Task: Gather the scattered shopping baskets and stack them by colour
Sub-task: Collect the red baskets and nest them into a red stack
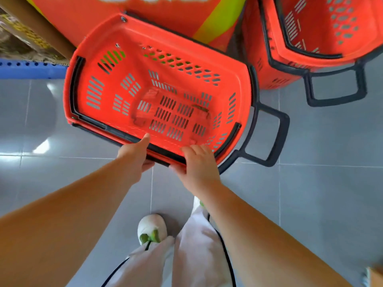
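A red shopping basket point(132, 48) with slotted walls and black trim hangs above the grey floor, gripped by its near rim. My left hand point(135, 156) holds that rim with the thumb on top and the fingers underneath. My right hand point(200, 162) clasps the same rim a little to the right. A black pull handle point(275, 133) sticks out at the basket's right end. A stack of red baskets point(323, 52) of the same kind stands at the upper right, with its own black handle point(335, 88) facing me.
An orange and lime-green display point(186, 15) rises right behind the held basket. A blue shelf edge point(31, 69) and a brown post point(37, 25) stand at the upper left. Grey floor tiles point(321, 183) spread around my feet and white trousers point(194, 245).
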Demonstrator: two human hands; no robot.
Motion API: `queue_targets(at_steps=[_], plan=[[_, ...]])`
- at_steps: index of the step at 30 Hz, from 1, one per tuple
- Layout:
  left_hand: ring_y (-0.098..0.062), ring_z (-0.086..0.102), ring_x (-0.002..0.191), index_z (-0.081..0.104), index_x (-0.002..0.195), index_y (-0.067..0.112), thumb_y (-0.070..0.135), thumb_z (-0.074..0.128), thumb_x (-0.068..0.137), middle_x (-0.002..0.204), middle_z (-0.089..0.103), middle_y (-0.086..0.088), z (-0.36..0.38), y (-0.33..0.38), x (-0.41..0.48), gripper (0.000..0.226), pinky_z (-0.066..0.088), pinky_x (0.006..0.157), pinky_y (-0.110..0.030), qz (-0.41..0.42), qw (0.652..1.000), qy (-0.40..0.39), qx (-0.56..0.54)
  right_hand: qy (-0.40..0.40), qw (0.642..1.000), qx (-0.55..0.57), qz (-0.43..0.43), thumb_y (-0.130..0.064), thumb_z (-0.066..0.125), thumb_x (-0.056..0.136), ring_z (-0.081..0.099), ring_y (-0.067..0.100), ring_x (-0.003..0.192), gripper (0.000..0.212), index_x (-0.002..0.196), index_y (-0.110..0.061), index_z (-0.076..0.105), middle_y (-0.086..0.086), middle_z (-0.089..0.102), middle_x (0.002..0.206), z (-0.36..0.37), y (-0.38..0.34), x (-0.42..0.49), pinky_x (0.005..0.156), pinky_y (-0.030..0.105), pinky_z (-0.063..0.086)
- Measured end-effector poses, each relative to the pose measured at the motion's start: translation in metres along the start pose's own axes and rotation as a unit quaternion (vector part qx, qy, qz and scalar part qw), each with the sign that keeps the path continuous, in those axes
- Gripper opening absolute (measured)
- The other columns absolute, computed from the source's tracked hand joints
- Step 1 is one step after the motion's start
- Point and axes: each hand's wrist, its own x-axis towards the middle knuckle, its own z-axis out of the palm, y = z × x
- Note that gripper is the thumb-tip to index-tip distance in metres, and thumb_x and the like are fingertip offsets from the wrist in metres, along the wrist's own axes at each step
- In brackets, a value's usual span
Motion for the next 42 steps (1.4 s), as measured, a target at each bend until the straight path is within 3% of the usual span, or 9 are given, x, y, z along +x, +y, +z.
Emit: queue_targets(at_steps=[4,9,13,16,19,25,30,36,42], plan=[[-0.022,0.069,0.075,0.055,0.084,0.015,0.038,0.072,0.081,0.100,0.069,-0.009,0.002,0.003,0.010,0.029,0.058,0.064,-0.036,-0.015,1.000,0.007,-0.010,0.198,0.955,-0.018,0.219,-0.043,0.066,0.075,0.048,0.037,0.113,0.063,0.121,-0.002,0.053,0.017,0.055,0.119,-0.030,0.048,0.010,0.102,0.044,0.030],[-0.021,0.066,0.085,0.058,0.093,0.011,0.019,0.073,0.083,0.102,0.064,-0.010,0.006,0.003,0.013,0.020,0.055,0.073,-0.036,-0.025,0.998,-0.008,-0.063,0.061,0.831,0.317,0.452,-0.045,0.081,0.063,0.059,0.027,0.110,0.097,0.138,-0.007,0.032,0.010,0.055,0.130,-0.055,0.097,0.035,0.089,0.036,0.049],[-0.024,0.065,0.079,0.058,0.106,0.010,0.005,0.068,0.081,0.089,0.063,-0.011,0.002,0.000,0.011,0.027,0.057,0.078,-0.045,-0.028,0.991,-0.042,-0.124,0.007,0.802,0.393,0.449,-0.028,0.083,0.055,0.068,0.019,0.065,0.048,0.094,-0.010,0.059,0.007,0.069,0.086,-0.059,0.105,0.047,0.046,0.024,0.053],[-0.025,0.066,0.076,0.059,0.104,0.010,0.000,0.066,0.073,0.088,0.064,-0.012,-0.006,0.008,0.003,0.034,0.059,0.073,-0.045,-0.009,0.982,-0.013,-0.190,-0.002,0.770,0.428,0.472,-0.017,0.072,0.050,0.063,0.024,0.053,0.029,0.076,-0.010,0.061,0.008,0.063,0.066,-0.060,0.089,0.044,0.057,0.045,0.058],[-0.016,0.060,0.047,0.053,0.090,0.011,-0.001,0.063,0.073,0.070,0.054,-0.008,-0.028,0.020,-0.017,0.023,0.055,0.051,-0.028,0.005,0.978,0.020,-0.208,-0.015,0.754,0.453,0.476,-0.015,0.069,0.049,0.056,0.024,0.058,0.020,0.065,-0.013,0.057,0.006,0.055,0.060,-0.067,0.063,0.028,0.063,0.043,0.056],[-0.018,0.057,0.055,0.052,0.087,0.013,-0.004,0.061,0.072,0.070,0.051,-0.006,-0.106,0.030,-0.088,0.025,0.051,0.043,-0.024,0.026,0.966,0.023,-0.256,-0.033,0.760,0.468,0.451,-0.017,0.074,0.052,0.067,0.030,0.071,0.029,0.078,-0.007,0.066,0.013,0.069,0.076,-0.129,-0.013,-0.002,0.076,0.048,0.059],[-0.013,0.053,0.045,0.046,0.077,0.015,-0.002,0.059,0.076,0.065,0.045,-0.004,-0.185,0.065,-0.178,0.021,0.046,0.040,-0.019,0.053,0.956,0.023,-0.286,-0.048,0.771,0.488,0.405,-0.016,0.084,0.058,0.061,0.020,0.057,0.035,0.089,-0.010,0.070,0.007,0.070,0.074,-0.225,-0.103,-0.018,0.056,0.027,0.048],[-0.018,0.055,0.052,0.054,0.080,0.012,-0.004,0.065,0.068,0.066,0.051,-0.007,-0.281,0.091,-0.278,0.022,0.050,0.046,-0.024,0.108,0.928,0.035,-0.355,-0.077,0.754,0.552,0.347,-0.013,0.073,0.076,0.065,0.023,0.059,0.011,0.085,-0.011,0.066,0.008,0.068,0.071,-0.313,-0.206,-0.044,0.057,0.036,0.055],[-0.014,0.055,0.042,0.057,0.077,0.011,0.005,0.073,0.066,0.062,0.051,-0.006,-0.365,0.100,-0.340,0.020,0.045,0.037,-0.018,0.152,0.900,0.085,-0.399,-0.121,0.751,0.580,0.292,-0.024,0.075,0.078,0.062,0.027,0.058,0.021,0.088,-0.011,0.062,0.011,0.064,0.068,-0.367,-0.278,-0.038,0.042,0.038,0.055]])
